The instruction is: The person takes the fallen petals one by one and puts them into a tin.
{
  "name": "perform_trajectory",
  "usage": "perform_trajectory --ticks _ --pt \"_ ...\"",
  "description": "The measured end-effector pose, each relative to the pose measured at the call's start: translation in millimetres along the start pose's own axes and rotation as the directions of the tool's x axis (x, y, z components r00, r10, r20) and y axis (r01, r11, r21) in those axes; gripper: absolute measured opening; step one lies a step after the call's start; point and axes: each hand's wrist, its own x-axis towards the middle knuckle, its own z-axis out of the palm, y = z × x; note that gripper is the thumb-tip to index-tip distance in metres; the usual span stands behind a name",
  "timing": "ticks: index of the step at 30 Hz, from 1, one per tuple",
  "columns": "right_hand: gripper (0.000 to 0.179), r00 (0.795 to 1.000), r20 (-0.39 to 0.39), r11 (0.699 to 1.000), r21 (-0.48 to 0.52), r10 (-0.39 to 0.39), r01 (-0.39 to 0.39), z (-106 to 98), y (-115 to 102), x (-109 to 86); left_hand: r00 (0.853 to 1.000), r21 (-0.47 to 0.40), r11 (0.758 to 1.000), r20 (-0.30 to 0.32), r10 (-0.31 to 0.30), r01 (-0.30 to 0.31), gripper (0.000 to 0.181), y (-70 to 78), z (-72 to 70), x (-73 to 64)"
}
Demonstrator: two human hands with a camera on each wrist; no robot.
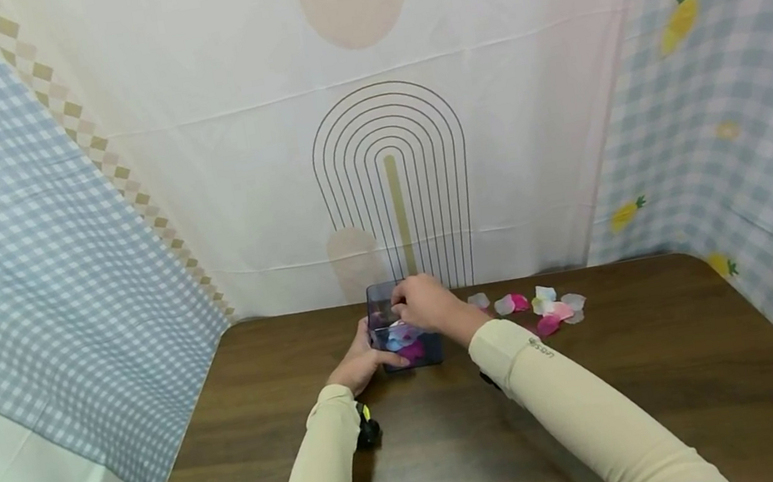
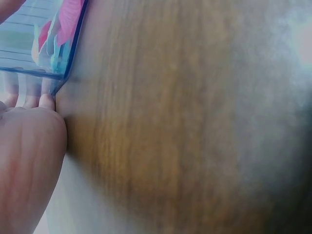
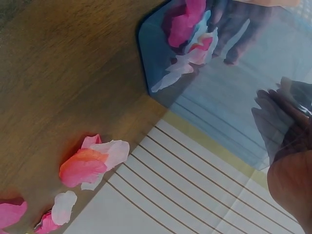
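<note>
A clear bluish plastic box (image 1: 429, 352) stands upright near the back of the table, with pink, white and light blue petals (image 3: 197, 48) at its bottom. My left hand (image 1: 359, 363) grips its left side, thumb in front and fingers behind; the left wrist view shows the fingers (image 2: 46, 101) through the plastic. My right hand (image 1: 428, 302) is over the open top, fingers bent down toward the inside. Its fingertips show only dimly through the box wall in the right wrist view, so whether they pinch a petal is unclear.
Loose fabric petals (image 1: 559, 308) in pink, white and pale tones lie on the brown wooden table (image 1: 627, 371) right of the box. A patterned white cloth (image 1: 260, 210) hangs directly behind the table's back edge. Checked cloths (image 1: 745, 159) hang at both sides.
</note>
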Motion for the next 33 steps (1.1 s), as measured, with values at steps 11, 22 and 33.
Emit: perform_trajectory --ticks 11,22,33 --pt "0.021 1.000 -0.011 0.999 0.030 0.021 -0.020 2 -1 -0.8 1.000 0.002 1.000 0.000 0.001 -0.001 0.110 0.4 -0.7 -2.1" --pt "0.029 0.935 -0.345 0.974 0.172 -0.080 0.146 -16 51 -49.0 1.000 -0.003 1.000 -0.009 0.001 -0.001 0.112 -1.8 3.8 -0.1" --pt "0.023 0.910 -0.414 0.998 0.058 0.011 0.014 -32 141 -136.3 1.000 -0.024 1.000 -0.010 -0.007 0.006 0.109 -1.8 -0.1 3.7"
